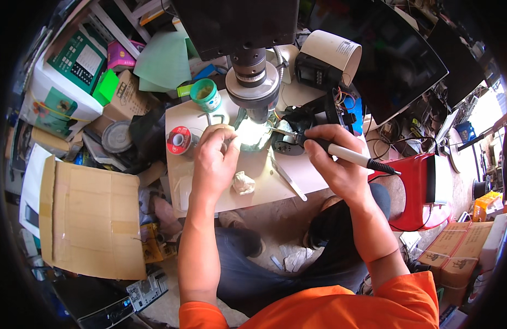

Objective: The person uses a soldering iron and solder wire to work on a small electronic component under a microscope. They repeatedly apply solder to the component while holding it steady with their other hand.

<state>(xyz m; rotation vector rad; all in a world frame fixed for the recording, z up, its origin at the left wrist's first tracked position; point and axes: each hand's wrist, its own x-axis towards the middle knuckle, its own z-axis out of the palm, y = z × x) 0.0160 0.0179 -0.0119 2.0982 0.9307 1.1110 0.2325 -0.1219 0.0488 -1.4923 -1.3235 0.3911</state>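
Observation:
My right hand (341,164) grips a soldering iron (349,154) with a white and black handle. Its metal tip points left, into bright light under a microscope (252,82). Closed in a pinch, my left hand (215,151) is at the left side of that light. Whatever its fingers hold is too small or too washed out to make out. The work piece under the lens is lost in glare. Beside my left hand stands a red-labelled solder spool (179,140). Tweezers (288,178) and a crumpled white tissue (243,183) lie nearer me on the white table (226,203).
An open green jar (205,96) and hex keys (214,118) sit behind my left hand. A black screen (396,60) leans at the back right. A red stool-like object (409,192) stands right of the table, a cardboard box (92,219) left.

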